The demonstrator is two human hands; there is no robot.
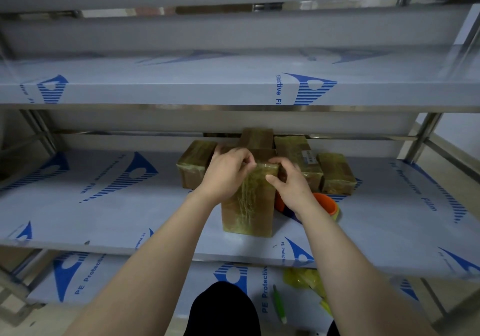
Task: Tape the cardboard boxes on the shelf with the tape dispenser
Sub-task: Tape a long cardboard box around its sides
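On the lower shelf [155, 283], nearest the person, a green pen-like stick [279, 306] lies towards the right, with a crumpled yellow wad [302, 277] just beyond it under the edge of the shelf above.

On the middle shelf [117, 219], the front box [249, 206] stands upright near the front edge, about midway along it. It is wrapped in yellowish tape that is wrinkled on the near face. Both hands are on its top. The left hand [227, 173] lies over the top left part, its fingers [246, 158] curled and the thumb and forefinger pinched together at the top edge. Whether they nip tape or only cardboard cannot be told. The right hand [292, 182] grips the top right corner, thumb pressed on the near face and the other fingers hooked over the top. Just beside the box on the right, partly hidden behind the right wrist, sits the orange tape dispenser [326, 203].

Farther back, four more taped boxes cluster towards the rear edge: the left box [192, 164], the back box [255, 137] behind the hands, the labelled box [296, 154], and the right box [336, 173].

The upper shelf [181, 86] spans above them, covered in blue-printed protective film.
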